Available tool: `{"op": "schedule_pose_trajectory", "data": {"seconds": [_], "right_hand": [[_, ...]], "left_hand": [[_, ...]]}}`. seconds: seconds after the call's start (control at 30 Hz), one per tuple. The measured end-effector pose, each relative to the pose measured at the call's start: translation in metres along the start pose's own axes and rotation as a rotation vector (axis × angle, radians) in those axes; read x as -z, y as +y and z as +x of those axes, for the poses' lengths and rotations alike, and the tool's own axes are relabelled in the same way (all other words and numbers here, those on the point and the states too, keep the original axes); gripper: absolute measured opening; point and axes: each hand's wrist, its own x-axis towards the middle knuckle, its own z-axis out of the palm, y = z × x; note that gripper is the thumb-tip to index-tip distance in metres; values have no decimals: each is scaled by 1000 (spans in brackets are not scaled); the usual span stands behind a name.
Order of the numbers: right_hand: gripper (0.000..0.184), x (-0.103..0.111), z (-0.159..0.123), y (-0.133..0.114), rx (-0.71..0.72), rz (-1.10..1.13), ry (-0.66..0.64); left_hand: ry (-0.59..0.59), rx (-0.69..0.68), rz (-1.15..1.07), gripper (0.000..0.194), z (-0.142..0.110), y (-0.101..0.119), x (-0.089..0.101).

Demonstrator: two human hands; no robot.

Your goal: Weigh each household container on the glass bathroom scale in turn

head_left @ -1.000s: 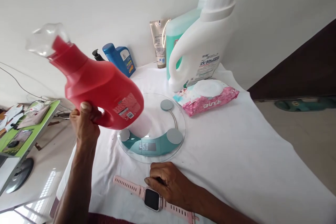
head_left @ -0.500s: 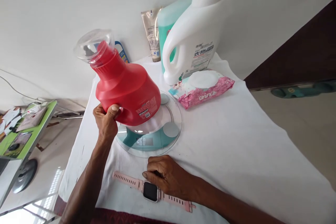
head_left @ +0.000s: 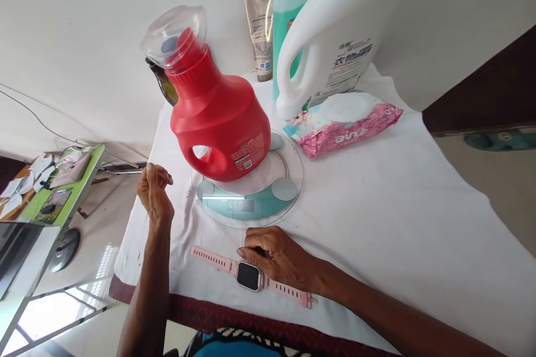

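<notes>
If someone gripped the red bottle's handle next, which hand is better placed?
Probably the left hand: it holds nothing visible, and the handle of the red bottle is on its side. The right hand is curled by the watch, farther from the handle.

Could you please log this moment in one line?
left hand: empty, beside red bottle | right hand: by pink watch | red bottle: on glass scale

- Red detergent bottle (head_left: 224, 117), centre: smooth satin plastic, clear glossy cap (head_left: 157, 39).
- Bathroom scale (head_left: 266, 206), centre: transparent, glassy, shiny plate.
- Smartwatch (head_left: 248, 276), lower centre: glossy screen, matt rubbery strap (head_left: 211, 257).
- Wipes pack (head_left: 330, 142), right of centre: crinkled plastic film.
- Tablecloth (head_left: 397, 217), lower right: matt, creased cloth.
</notes>
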Motion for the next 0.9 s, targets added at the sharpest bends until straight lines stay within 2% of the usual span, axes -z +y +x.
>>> {"op": "schedule_pose_trajectory", "data": {"seconds": [0.17,0.43,0.57,0.7,0.83,0.9], "right_hand": [[43,1,0,-1,-15,11,-5],[44,0,0,-2,-44,42,-5],[42,0,0,0,-43,51,-3],[41,1,-1,-1,-60,44,-24],[40,2,0,-5,-100,43,-40],[40,3,0,-6,-107,53,-41]], "left_hand": [[59,27,-28,47,-13,-12,0],[96,43,-17,48,-10,-19,10],[73,43,-17,47,-12,-19,11],[-53,-4,20,42,-10,-6,0],[-255,-144,71,60,-2,20,-25],[-329,-173,97,55,1,31,-39]]}}
